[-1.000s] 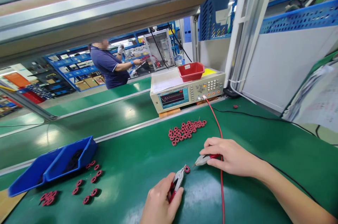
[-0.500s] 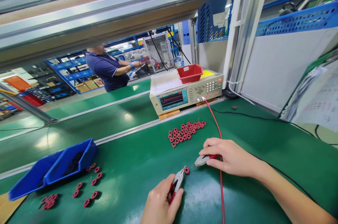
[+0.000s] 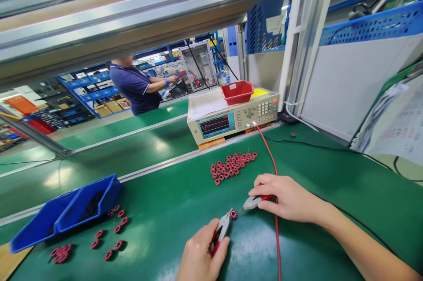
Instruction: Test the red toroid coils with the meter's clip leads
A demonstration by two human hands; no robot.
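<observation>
My left hand [image 3: 203,250] is closed around a metal clip with red handles [image 3: 222,229]. The clip's tip touches or nearly touches a small red and black ring-shaped coil [image 3: 234,214]. My right hand [image 3: 284,197] pinches a second red-handled clip [image 3: 253,202], whose tip points at the coil's right side; whether it touches a wire there is too small to tell. A red cable [image 3: 276,228] runs from the tester [image 3: 231,118] down past my right fingers. Behind my hands lies a cluster of similar coils [image 3: 231,167] on the green mat [image 3: 158,210].
Blue trays [image 3: 62,223] stand at the left with loose coils [image 3: 119,245] beside them. A red bin [image 3: 237,92] rests on the tester. One coil [image 3: 293,134] and a black cable lie at the right. A person [image 3: 135,87] stands beyond the bench.
My hands and the clips have barely moved. The person in the background has shifted slightly to the right.
</observation>
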